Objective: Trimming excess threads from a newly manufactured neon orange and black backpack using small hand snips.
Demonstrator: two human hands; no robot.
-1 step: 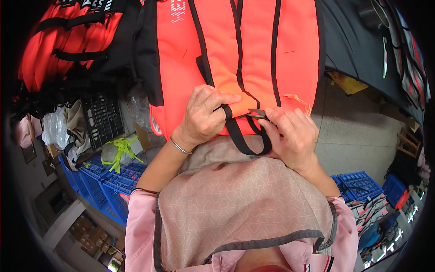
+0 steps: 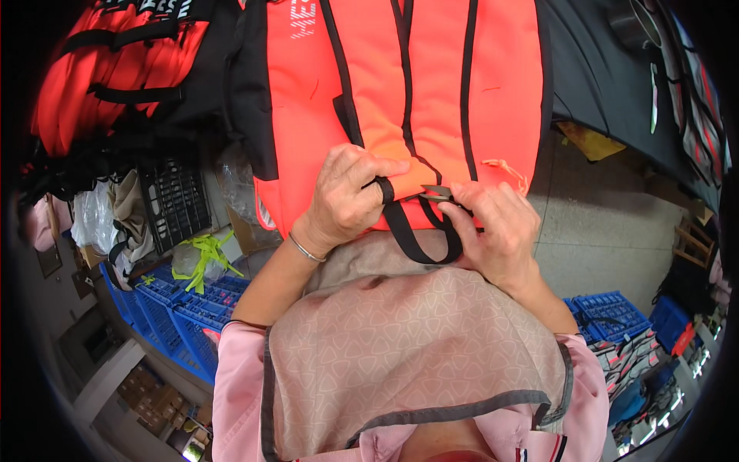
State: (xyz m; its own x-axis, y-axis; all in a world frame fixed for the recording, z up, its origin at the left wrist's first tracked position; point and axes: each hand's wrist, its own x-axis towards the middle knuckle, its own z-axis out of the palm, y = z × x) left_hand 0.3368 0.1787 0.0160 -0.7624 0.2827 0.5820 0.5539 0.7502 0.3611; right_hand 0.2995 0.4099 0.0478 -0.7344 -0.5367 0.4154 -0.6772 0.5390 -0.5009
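A bright coral-orange backpack (image 2: pixel 500 115) with black piping lies in front of me, its near end against my lap. My left hand (image 2: pixel 350 189) is closed, pinching the backpack's black webbing and the orange fabric beside it. In my right hand (image 2: pixel 496 227) is a small pair of thread snips (image 2: pixel 436 192), gripped between thumb and fingers. The blades point left at the edge where the shoulder straps (image 2: pixel 385 115) meet. A black webbing loop (image 2: pixel 416 246) hangs down between my hands. Part of the snips is hidden by my fingers.
Red and black bags (image 2: pixel 131 85) are stacked at the far left. Blue plastic crates (image 2: pixel 192 308) stand low on the left, and another blue crate (image 2: pixel 608 312) on the right. A black crate (image 2: pixel 175 204) is at the left. Dark cloth (image 2: pixel 589 85) covers the surface at the right.
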